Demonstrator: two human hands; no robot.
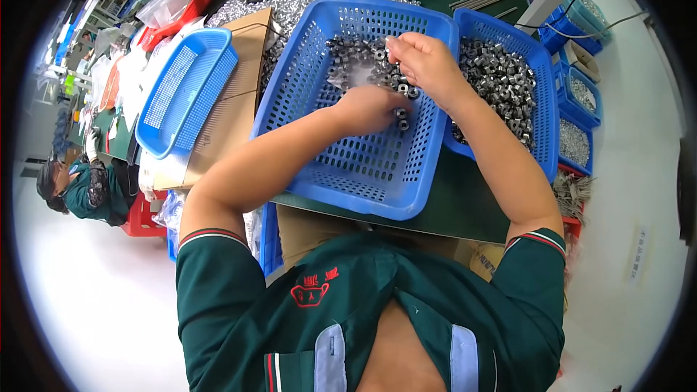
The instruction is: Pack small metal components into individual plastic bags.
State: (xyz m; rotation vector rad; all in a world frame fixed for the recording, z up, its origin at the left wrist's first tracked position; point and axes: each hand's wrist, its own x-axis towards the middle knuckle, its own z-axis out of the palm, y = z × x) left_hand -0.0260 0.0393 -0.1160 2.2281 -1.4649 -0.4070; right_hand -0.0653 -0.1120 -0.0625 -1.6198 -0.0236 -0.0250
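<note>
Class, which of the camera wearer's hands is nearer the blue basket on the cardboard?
Left. The left hand is right of the blue basket, over the large basket; the right hand is farther right, near that basket's right rim.

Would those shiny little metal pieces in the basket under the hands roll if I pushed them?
Some metal pieces might roll, since they look round. They'd probably feel hard, judging by their metallic shine. The blue basket has raised walls, so they'd likely stay inside.

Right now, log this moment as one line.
Left hand: over large blue perforated plastic basket, by small silvery metal pieces | Right hand: over same basket, curled, grip unclear | Alongside: narrower blue plastic basket holding similar pieces
</note>
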